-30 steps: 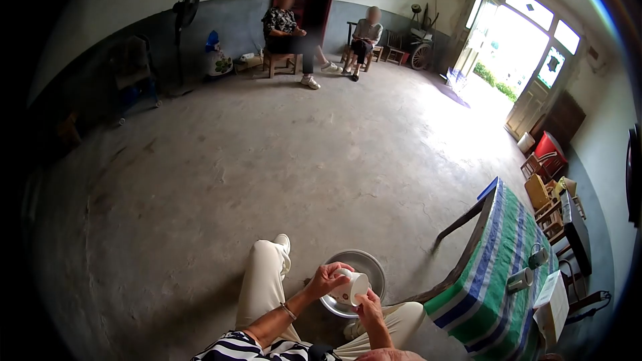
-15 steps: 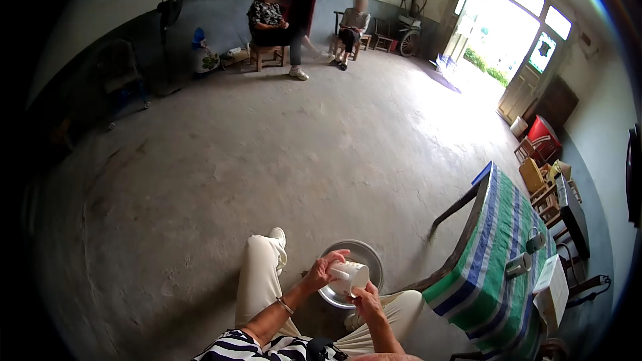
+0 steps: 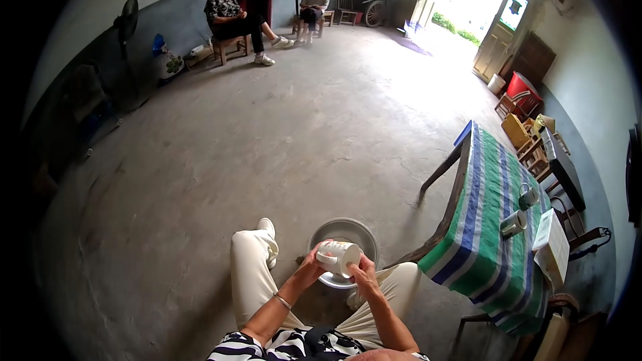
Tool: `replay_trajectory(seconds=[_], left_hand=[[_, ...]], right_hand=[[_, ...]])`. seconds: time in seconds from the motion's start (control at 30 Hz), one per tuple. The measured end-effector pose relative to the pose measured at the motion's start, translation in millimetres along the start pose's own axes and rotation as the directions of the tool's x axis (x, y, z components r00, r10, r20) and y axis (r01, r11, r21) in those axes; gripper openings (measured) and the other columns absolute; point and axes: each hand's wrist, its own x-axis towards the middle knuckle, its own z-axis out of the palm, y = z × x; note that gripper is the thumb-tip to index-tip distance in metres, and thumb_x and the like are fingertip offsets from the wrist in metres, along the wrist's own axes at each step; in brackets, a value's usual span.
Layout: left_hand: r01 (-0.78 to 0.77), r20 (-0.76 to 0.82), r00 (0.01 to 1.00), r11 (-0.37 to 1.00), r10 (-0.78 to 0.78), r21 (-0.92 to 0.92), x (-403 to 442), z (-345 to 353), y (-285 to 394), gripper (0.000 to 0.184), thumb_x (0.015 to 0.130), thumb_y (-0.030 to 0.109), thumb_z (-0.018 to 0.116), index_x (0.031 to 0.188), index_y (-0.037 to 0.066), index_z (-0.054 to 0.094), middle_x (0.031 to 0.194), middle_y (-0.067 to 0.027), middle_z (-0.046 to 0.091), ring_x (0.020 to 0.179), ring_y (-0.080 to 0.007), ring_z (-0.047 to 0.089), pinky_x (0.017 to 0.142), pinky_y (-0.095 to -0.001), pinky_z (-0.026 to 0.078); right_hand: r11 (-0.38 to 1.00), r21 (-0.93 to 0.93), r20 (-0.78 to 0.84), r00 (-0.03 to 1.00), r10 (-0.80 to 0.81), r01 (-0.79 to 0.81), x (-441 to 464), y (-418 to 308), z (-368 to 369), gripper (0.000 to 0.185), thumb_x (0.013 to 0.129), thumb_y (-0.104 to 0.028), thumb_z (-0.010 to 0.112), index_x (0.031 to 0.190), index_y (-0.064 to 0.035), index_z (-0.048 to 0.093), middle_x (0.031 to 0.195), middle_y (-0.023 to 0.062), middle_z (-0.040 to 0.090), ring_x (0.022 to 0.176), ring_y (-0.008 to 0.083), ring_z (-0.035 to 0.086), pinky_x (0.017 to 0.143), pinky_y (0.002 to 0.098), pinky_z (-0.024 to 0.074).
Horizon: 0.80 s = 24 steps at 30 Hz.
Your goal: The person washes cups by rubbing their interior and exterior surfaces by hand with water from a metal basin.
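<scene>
Above the metal basin [image 3: 366, 232], I saw the left hand [image 3: 310, 265] clamped on the tilted white mug [image 3: 338, 257], and the right hand [image 3: 364, 277] gripping its round end.

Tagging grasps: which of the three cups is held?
The white cup, held by the left hand and right hand; the other two cups rest on the striped tablecloth.
</scene>
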Motion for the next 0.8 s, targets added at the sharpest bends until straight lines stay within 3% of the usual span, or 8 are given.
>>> replay_trajectory(seconds=[0.07, 0.13, 0.17, 0.33, 0.43, 0.6, 0.73, 0.8], left_hand=[[-0.041, -0.005, 0.999, 0.999, 0.041, 0.019, -1.6, 3.2, -1.3, 0.059, 0.082, 0.028, 0.065, 0.129, 0.009, 0.036, 0.119, -0.0048, 0.048, 0.108, -0.0155, 0.049, 0.091, -0.0308, 0.043], [-0.098, -0.066, 0.993, 0.995, 0.095, -0.036, 3.3, -5.9, -9.2, 0.056, 0.083, 0.031, 0.064, 0.127, 0.009, 0.037, 0.117, -0.0047, 0.049, 0.108, -0.0156, 0.050, 0.091, -0.0313, 0.044], [-0.093, -0.097, 0.991, 0.995, 0.090, -0.027, 6.2, -10.2, -11.1, 0.053, 0.083, 0.032, 0.062, 0.126, 0.009, 0.038, 0.115, -0.0044, 0.050, 0.106, -0.0155, 0.051, 0.091, -0.0314, 0.044], [-0.183, -0.155, 0.971, 0.983, 0.184, 0.017, 8.3, -8.3, -14.7, 0.047, 0.084, 0.027, 0.061, 0.123, 0.009, 0.040, 0.111, -0.0033, 0.051, 0.101, -0.0132, 0.052, 0.087, -0.0285, 0.045], [-0.268, -0.210, 0.934, 0.956, 0.288, 0.119, 3.0, 3.5, -17.8, 0.040, 0.089, 0.031, 0.054, 0.120, 0.007, 0.046, 0.109, -0.0038, 0.055, 0.100, -0.0134, 0.055, 0.087, -0.0280, 0.047], [-0.176, -0.173, 0.969, 0.984, 0.178, 0.026, -2.3, -2.5, -15.7, 0.040, 0.089, 0.043, 0.049, 0.108, 0.008, 0.053, 0.094, 0.0003, 0.058, 0.087, -0.0089, 0.056, 0.075, -0.0250, 0.049], [-0.153, -0.153, 0.977, 0.988, 0.148, -0.024, -0.8, -18.6, -21.7, 0.040, 0.089, 0.042, 0.051, 0.110, 0.009, 0.052, 0.095, -0.0007, 0.058, 0.084, -0.0101, 0.057, 0.070, -0.0260, 0.051], [0.013, -0.141, 0.990, 0.996, -0.026, -0.091, 1.4, -20.9, -18.4, 0.042, 0.088, 0.044, 0.050, 0.112, 0.009, 0.051, 0.097, -0.0014, 0.058, 0.087, -0.0122, 0.058, 0.072, -0.0300, 0.052]], right_hand=[[0.997, -0.078, -0.035, 0.999, -0.006, 0.003, 6.0, 5.9, -3.9, 0.023, 0.081, -0.008, 0.053, 0.103, -0.0022, 0.057, 0.077, 0.0000, 0.056, 0.059, 0.0050, 0.049, 0.048, 0.0190, 0.0387], [0.906, -0.264, -0.182, 0.905, -0.384, 0.331, 10.5, 10.0, -5.8, 0.021, 0.084, -0.006, 0.050, 0.104, -0.0011, 0.057, 0.081, 0.0022, 0.058, 0.067, 0.0072, 0.053, 0.058, 0.0203, 0.0443], [0.889, -0.256, -0.231, 0.869, -0.438, 0.380, 8.3, 9.2, -3.2, 0.019, 0.090, -0.008, 0.048, 0.104, 0.0005, 0.057, 0.086, 0.0043, 0.060, 0.078, 0.0096, 0.056, 0.072, 0.0223, 0.0461], [0.936, -0.160, -0.071, 0.942, -0.327, 0.313, -9.1, -2.5, 27.9, 0.035, 0.094, -0.017, 0.045, 0.122, 0.0041, 0.046, 0.104, 0.0083, 0.060, 0.095, 0.0159, 0.055, 0.087, 0.0265, 0.0415], [0.763, -0.435, -0.077, 0.824, -0.561, 0.479, -13.5, -6.6, 59.1, 0.034, 0.091, -0.014, 0.046, 0.121, 0.0024, 0.047, 0.098, 0.0178, 0.063, 0.090, 0.0233, 0.062, 0.077, 0.0315, 0.0467], [0.733, -0.529, -0.030, 0.854, -0.520, 0.428, -18.3, -5.0, 57.8, 0.025, 0.089, -0.011, 0.048, 0.110, 0.0016, 0.052, 0.080, 0.0202, 0.062, 0.068, 0.0346, 0.061, 0.060, 0.0378, 0.0480], [0.464, -0.593, 0.252, 0.699, -0.670, 0.658, -10.7, -1.1, 26.8, 0.021, 0.084, -0.004, 0.053, 0.105, 0.0015, 0.054, 0.082, 0.0162, 0.061, 0.071, 0.0315, 0.061, 0.066, 0.0365, 0.0500], [0.170, -0.507, 0.599, 0.487, -0.635, 0.845, -4.8, -12.1, 6.4, 0.022, 0.080, -0.003, 0.057, 0.102, -0.0005, 0.056, 0.086, 0.0137, 0.062, 0.076, 0.0280, 0.062, 0.072, 0.0357, 0.0498]])
